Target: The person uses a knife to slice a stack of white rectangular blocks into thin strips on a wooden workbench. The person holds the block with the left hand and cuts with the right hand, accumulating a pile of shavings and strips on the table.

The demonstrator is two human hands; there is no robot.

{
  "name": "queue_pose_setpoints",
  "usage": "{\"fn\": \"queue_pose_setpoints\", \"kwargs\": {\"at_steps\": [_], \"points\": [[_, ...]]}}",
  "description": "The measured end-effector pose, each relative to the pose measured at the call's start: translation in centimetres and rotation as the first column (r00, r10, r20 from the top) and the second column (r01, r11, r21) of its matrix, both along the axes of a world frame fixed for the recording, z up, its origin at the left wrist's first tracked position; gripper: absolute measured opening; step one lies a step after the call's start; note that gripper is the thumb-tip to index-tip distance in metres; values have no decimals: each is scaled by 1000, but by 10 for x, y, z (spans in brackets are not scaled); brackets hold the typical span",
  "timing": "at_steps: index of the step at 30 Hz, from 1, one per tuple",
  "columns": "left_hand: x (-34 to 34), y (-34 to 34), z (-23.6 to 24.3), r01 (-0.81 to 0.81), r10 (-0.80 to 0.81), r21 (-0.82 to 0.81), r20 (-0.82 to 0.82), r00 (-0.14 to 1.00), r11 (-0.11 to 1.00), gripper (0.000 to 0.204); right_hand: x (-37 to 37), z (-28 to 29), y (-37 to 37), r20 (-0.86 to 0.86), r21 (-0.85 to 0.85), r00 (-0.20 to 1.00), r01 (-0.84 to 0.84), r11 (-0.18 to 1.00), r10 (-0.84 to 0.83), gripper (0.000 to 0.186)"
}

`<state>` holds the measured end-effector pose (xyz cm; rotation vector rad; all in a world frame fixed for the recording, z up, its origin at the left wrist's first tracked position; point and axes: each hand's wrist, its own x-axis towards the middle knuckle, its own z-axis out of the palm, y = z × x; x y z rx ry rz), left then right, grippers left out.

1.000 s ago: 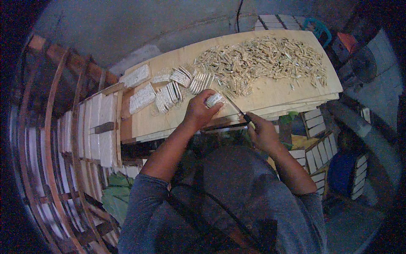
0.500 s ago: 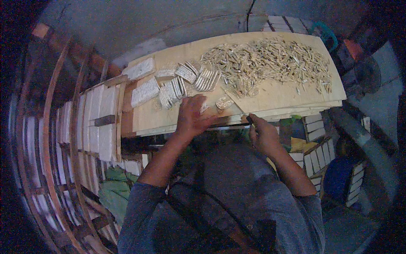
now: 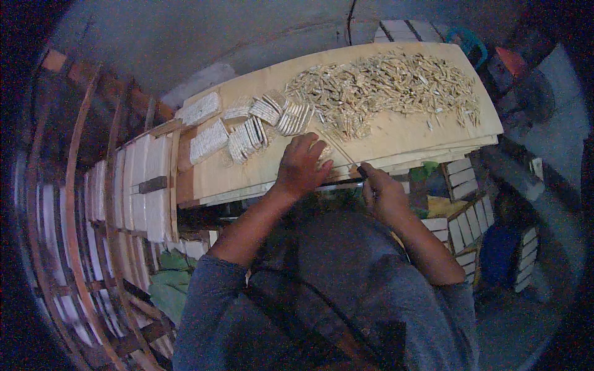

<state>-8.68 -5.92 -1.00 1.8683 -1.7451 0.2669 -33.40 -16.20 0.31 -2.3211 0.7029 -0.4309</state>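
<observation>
My right hand is closed round the dark handle of a knife, whose blade slants up and to the left over the wooden board. Close beside the blade, my left hand curls its fingers down on a pale speckled piece of tempeh, mostly hidden under them. To the left lie fanned stacks of tempeh slices and two whole white tempeh blocks. A wide heap of small cut tempeh sticks spreads over the far right of the board.
On the left stands a wooden rack holding white wrapped slabs. Below the board at right are crates of white blocks and a blue container. A green cloth or bag hangs at lower left.
My left hand has moved right, onto the tempeh piece that lay uncovered near the board's front edge. The knife stays in my right hand, its blade now close to those fingers.
</observation>
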Motion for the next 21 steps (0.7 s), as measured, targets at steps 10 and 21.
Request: {"fn": "queue_pose_setpoints", "kwargs": {"at_steps": [10,21], "points": [[-4,-3,2,27,-22,135,-35,999,991,19,37,1,1,-141,22,987,-77,997,80,59],[-4,-3,-6,-14,16,101,-12,1000,995,16,3,-10,3,-102,4,995,-17,1000,17,59]]}}
